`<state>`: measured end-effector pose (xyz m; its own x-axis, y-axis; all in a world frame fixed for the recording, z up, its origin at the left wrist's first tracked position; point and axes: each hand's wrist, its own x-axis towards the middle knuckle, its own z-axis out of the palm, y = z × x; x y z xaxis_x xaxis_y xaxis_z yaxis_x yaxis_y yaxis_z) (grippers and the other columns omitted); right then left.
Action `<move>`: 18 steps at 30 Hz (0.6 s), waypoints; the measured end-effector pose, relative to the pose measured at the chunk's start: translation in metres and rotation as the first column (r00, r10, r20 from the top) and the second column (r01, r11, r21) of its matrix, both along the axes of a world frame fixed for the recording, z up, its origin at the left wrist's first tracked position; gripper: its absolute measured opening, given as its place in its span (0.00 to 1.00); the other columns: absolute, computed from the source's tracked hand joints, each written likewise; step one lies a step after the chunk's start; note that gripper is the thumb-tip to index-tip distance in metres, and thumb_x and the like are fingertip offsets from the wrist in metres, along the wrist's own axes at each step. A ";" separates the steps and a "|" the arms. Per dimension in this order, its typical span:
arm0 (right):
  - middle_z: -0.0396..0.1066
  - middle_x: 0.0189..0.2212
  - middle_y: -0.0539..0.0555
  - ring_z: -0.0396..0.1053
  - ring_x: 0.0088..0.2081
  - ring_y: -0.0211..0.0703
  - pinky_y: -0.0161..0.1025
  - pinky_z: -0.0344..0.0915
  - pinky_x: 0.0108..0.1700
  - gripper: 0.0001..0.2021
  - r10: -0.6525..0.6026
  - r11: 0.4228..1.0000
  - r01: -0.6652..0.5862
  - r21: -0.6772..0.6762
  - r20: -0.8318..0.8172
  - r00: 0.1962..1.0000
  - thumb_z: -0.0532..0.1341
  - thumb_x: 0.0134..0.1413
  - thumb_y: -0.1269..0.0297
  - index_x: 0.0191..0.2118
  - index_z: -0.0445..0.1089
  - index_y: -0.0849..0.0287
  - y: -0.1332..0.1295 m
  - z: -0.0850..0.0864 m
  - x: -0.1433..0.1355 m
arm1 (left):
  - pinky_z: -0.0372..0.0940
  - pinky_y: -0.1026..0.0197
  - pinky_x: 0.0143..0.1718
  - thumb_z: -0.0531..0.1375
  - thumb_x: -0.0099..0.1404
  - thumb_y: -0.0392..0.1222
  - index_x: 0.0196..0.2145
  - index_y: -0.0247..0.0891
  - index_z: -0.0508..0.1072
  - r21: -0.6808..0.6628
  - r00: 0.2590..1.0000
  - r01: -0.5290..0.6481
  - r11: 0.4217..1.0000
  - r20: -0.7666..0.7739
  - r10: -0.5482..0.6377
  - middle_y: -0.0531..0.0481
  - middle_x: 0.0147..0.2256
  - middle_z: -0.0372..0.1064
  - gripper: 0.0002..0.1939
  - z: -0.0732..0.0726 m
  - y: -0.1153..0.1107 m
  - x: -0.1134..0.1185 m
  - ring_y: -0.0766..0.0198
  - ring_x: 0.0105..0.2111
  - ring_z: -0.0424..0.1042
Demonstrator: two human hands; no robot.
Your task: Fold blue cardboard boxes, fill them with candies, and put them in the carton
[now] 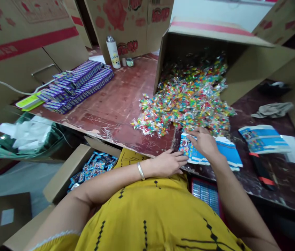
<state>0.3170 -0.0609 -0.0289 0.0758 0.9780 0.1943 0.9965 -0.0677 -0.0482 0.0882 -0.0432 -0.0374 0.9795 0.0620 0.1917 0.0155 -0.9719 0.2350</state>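
Currently logging, near to far: left hand point(169, 162) with fingers extended and slack at the left end of flat blue cartons point(228, 150); right hand point(203, 142) bent over the far edge of the same. Cannot tell whether pinching a carton there or merely pressing. Placing cartons along the near lip of worktop point(123, 101): could slip off if pulled at one end only. Might also crease thin-looking board. Right of these, near: black-and-red tool point(261, 169); might be knocked by a wide sweep. Just beyond the cartons, close to the right hand: heap of clear sweet packets point(184, 108). Could slide down onto the cartons if nudged. Farther: tipped cardboard box point(160, 64); might release more packets if bumped. Well apart, to the left: purple boxes point(82, 87); could topple from a jolt.
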 end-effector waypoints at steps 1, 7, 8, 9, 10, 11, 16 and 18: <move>0.71 0.42 0.57 0.66 0.47 0.53 0.44 0.64 0.45 0.12 0.005 1.000 -0.005 0.005 0.009 1.000 0.58 0.61 0.59 0.43 0.77 0.56 0.001 0.001 -0.001 | 0.56 0.53 0.55 0.53 0.69 0.49 0.56 0.37 0.65 -0.002 1.000 -0.001 1.000 0.001 0.001 0.45 0.59 0.63 0.21 0.000 -0.001 0.000 0.56 0.60 0.57; 0.73 0.44 0.57 0.64 0.48 0.55 0.45 0.64 0.45 0.12 0.109 0.991 -0.110 0.078 0.022 0.994 0.58 0.61 0.60 0.45 0.76 0.55 -0.006 0.006 -0.005 | 0.55 0.50 0.57 0.54 0.69 0.46 0.57 0.36 0.64 -0.058 0.999 -0.007 0.998 0.035 0.009 0.43 0.59 0.63 0.22 -0.006 -0.004 -0.002 0.54 0.61 0.57; 0.73 0.44 0.57 0.64 0.48 0.54 0.46 0.64 0.45 0.12 0.134 0.987 -0.134 0.090 0.002 0.991 0.58 0.61 0.61 0.45 0.75 0.56 -0.008 0.006 -0.006 | 0.55 0.49 0.57 0.54 0.68 0.46 0.57 0.36 0.64 -0.075 0.999 -0.004 0.997 0.042 0.008 0.43 0.58 0.63 0.21 -0.006 -0.004 -0.002 0.54 0.61 0.57; 0.74 0.43 0.57 0.65 0.48 0.54 0.46 0.63 0.46 0.11 0.151 0.983 -0.147 0.106 -0.029 0.988 0.58 0.60 0.61 0.44 0.75 0.56 -0.010 0.006 -0.007 | 0.55 0.49 0.57 0.55 0.68 0.45 0.56 0.37 0.64 -0.096 0.999 0.001 0.995 0.049 0.004 0.42 0.58 0.63 0.21 -0.006 -0.004 -0.003 0.53 0.61 0.57; 0.74 0.41 0.57 0.66 0.46 0.54 0.46 0.63 0.46 0.10 0.153 0.981 -0.143 0.132 -0.072 0.986 0.58 0.60 0.61 0.42 0.75 0.56 -0.012 0.007 -0.009 | 0.55 0.49 0.57 0.55 0.68 0.45 0.55 0.37 0.65 -0.124 0.998 0.006 0.992 0.058 0.001 0.42 0.58 0.64 0.20 -0.006 -0.005 -0.003 0.53 0.61 0.57; 0.75 0.39 0.57 0.67 0.44 0.52 0.46 0.64 0.45 0.10 0.138 0.979 -0.115 0.167 -0.132 0.982 0.58 0.60 0.60 0.39 0.75 0.56 -0.013 0.009 -0.011 | 0.56 0.49 0.57 0.55 0.68 0.44 0.54 0.38 0.66 -0.163 0.997 -0.002 0.987 0.074 0.014 0.42 0.57 0.64 0.18 -0.005 -0.004 -0.004 0.54 0.61 0.58; 0.70 0.25 0.51 0.68 0.25 0.42 0.38 0.64 0.28 0.13 0.005 0.958 0.183 0.220 -0.651 0.759 0.61 0.55 0.52 0.29 0.68 0.57 -0.011 0.027 -0.031 | 0.59 0.52 0.58 0.55 0.68 0.49 0.56 0.36 0.62 -0.467 0.857 -0.299 0.832 0.252 0.449 0.38 0.56 0.63 0.22 0.008 0.003 -0.004 0.55 0.58 0.62; 0.67 0.21 0.48 0.65 0.20 0.39 0.36 0.61 0.22 0.13 0.017 0.968 0.196 0.158 -0.817 0.576 0.64 0.52 0.52 0.28 0.65 0.56 -0.005 0.034 -0.043 | 0.59 0.51 0.59 0.57 0.65 0.54 0.59 0.34 0.57 -0.518 0.778 -0.378 0.767 0.272 0.566 0.35 0.57 0.61 0.31 0.014 0.008 -0.005 0.52 0.58 0.61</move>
